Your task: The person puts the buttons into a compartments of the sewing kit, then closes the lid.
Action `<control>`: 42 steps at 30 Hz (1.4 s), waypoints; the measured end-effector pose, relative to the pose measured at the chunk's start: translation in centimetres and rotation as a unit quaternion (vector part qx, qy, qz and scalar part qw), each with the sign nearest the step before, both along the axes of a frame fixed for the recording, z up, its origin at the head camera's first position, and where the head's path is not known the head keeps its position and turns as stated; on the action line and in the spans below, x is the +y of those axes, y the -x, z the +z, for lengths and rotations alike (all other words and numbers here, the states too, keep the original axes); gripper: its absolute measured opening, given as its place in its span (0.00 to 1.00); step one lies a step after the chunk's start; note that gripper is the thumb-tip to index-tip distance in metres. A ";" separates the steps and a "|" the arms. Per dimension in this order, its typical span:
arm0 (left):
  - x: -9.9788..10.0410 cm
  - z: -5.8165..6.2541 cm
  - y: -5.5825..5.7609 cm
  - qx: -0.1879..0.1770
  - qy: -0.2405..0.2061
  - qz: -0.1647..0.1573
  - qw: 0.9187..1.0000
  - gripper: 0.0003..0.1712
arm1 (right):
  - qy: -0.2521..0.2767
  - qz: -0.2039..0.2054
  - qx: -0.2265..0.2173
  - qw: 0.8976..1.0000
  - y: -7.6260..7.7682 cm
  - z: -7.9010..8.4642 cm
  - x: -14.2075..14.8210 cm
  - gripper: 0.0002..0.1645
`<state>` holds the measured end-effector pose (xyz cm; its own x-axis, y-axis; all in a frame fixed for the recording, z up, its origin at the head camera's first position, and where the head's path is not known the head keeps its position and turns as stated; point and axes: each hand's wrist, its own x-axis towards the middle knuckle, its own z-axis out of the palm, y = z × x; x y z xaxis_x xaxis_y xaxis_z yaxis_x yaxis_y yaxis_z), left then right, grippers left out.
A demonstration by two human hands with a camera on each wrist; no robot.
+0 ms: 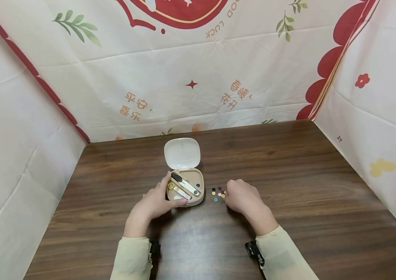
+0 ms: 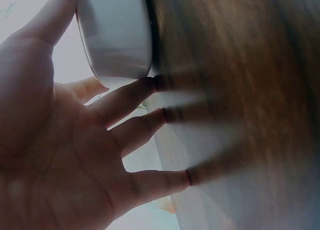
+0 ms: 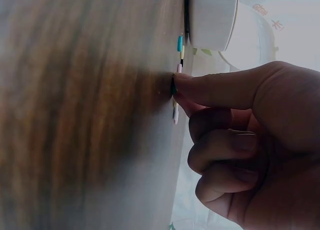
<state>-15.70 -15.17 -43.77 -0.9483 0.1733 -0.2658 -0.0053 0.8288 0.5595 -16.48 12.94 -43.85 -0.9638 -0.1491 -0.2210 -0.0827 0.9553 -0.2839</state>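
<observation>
A round-cornered sewing box (image 1: 196,202) stands on the table with its white lid (image 1: 182,154) raised. Thread snips (image 1: 185,184) with a black end, a yellow ring (image 1: 171,186), a pale strip (image 1: 182,193) and a dark blue button (image 1: 198,185) lie inside. My left hand (image 1: 153,201) holds the box's left side between thumb and forefinger; the other fingers spread toward the tabletop. Right of the box lie several small coloured buttons, among them a light blue button (image 1: 215,200). At their right edge, my right hand (image 1: 244,196) pinches a dark green button (image 3: 173,86) at the tabletop, other fingers curled.
The brown wooden table (image 1: 306,171) extends around both hands. A white printed cloth (image 1: 184,66) hangs behind it and along both sides. Each wrist bears a black strapped device.
</observation>
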 end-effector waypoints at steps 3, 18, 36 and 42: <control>0.0 0.1 0.1 0.001 0.006 -0.002 1.000 0.67 | -0.005 0.003 0.000 1.000 0.0 0.1 0.0 0.12; -0.1 -0.2 0.5 0.001 0.007 -0.005 1.000 0.66 | -0.001 0.037 0.044 0.998 0.8 2.1 -0.9 0.21; -0.2 -0.1 0.3 0.003 0.009 -0.002 1.000 0.67 | 0.020 0.083 0.070 0.994 3.7 3.2 -5.7 0.13; -0.2 -0.1 0.2 0.003 0.004 -0.004 1.000 0.67 | 0.018 0.089 0.074 0.993 3.5 2.6 -6.1 0.17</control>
<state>-15.90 -15.32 -43.84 -0.9484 0.1780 -0.2624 0.0035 0.8334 0.5527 -20.00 6.86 -41.23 -0.9433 -0.3242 -0.0706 -0.2918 0.9118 -0.2890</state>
